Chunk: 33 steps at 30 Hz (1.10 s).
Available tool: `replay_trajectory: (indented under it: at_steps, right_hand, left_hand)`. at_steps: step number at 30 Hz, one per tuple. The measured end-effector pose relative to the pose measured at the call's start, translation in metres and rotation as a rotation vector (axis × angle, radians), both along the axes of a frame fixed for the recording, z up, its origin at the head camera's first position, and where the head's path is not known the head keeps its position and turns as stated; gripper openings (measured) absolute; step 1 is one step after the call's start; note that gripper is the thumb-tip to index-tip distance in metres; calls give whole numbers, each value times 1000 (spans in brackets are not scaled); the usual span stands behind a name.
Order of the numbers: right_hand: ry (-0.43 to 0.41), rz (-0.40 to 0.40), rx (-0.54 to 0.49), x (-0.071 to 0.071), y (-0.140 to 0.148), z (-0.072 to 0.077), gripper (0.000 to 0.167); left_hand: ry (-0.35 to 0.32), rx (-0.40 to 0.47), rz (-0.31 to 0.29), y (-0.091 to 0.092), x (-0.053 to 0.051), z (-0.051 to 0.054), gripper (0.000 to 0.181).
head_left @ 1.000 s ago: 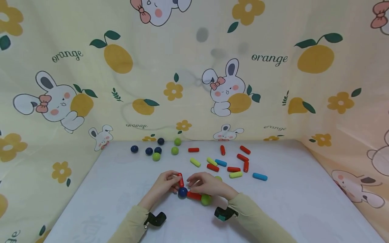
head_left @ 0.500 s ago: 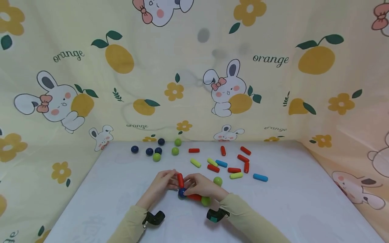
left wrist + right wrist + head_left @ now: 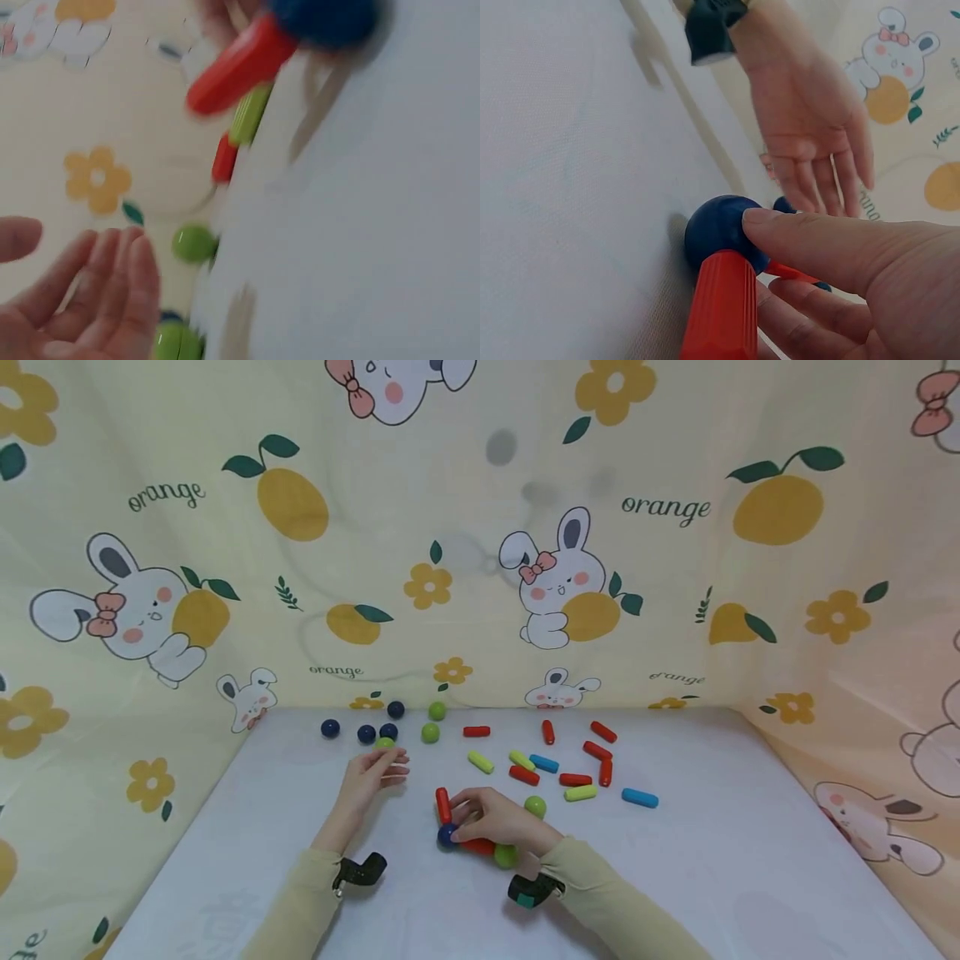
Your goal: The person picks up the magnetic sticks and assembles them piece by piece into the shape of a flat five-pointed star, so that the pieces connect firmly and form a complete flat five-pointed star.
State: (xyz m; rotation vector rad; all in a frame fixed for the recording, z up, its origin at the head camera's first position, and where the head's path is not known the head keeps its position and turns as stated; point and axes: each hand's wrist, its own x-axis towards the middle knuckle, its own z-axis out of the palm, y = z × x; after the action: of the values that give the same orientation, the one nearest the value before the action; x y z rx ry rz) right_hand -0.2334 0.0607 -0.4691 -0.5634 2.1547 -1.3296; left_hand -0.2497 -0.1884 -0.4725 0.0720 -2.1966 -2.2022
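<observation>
My right hand (image 3: 501, 817) holds a dark blue ball (image 3: 447, 837), its thumb pressed on the ball and other fingers partly hidden behind it. From this ball one red rod (image 3: 443, 805) extends toward the back. Another red rod (image 3: 721, 307) joins the ball to a green ball (image 3: 506, 857), partly under the right hand in the head view. My left hand (image 3: 363, 783) holds nothing; its fingers are extended, close to a loose green ball (image 3: 384, 744) that they partly cover in the head view. The left wrist view shows its relaxed fingers apart from the balls.
Several loose dark blue balls (image 3: 330, 728) and green balls (image 3: 430, 732) lie at the back left of the white table (image 3: 247, 860). Scattered red rods (image 3: 575, 780), yellow-green rods (image 3: 581, 793) and blue rods (image 3: 640, 797) lie right of centre. A printed curtain (image 3: 465, 468) surrounds the table.
My left hand has left the rear red rod and moved left and back toward the loose green ball. My right hand has come down onto the blue ball and stays there.
</observation>
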Motion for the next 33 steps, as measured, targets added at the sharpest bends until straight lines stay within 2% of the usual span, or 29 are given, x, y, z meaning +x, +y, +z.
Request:
replay_trajectory:
  at_steps: [3,6,8,12,19,25,28,33]
  right_hand:
    - [1,-6,-1,0,0,-1,39]
    - [5,-6,4,-1,1,-2,38]
    - [9,-5,4,-2,1,-3,38]
    - [12,-4,-2,-2,1,-4,38]
    - [7,7,-5,-1,-1,-6,37]
    - [5,5,-9,0,-2,-6,37]
    - [1,3,-10,0,-1,-5,37]
    - [6,1,-1,0,-1,-5,36]
  left_hand:
    - [88,-16,76,-14,-12,2,33]
    - [133,-74,130,-26,-24,-1,35]
    - [145,-95,137,-32,-29,-3,39]
    - [149,-91,109,-36,-36,-5,46]
    - [86,-59,70,-34,-41,-11,52]
    - [27,-107,54,-31,-40,-16,60]
    - [30,-155,44,-29,-40,-19,54]
    - [36,-272,44,-27,-39,-24,35]
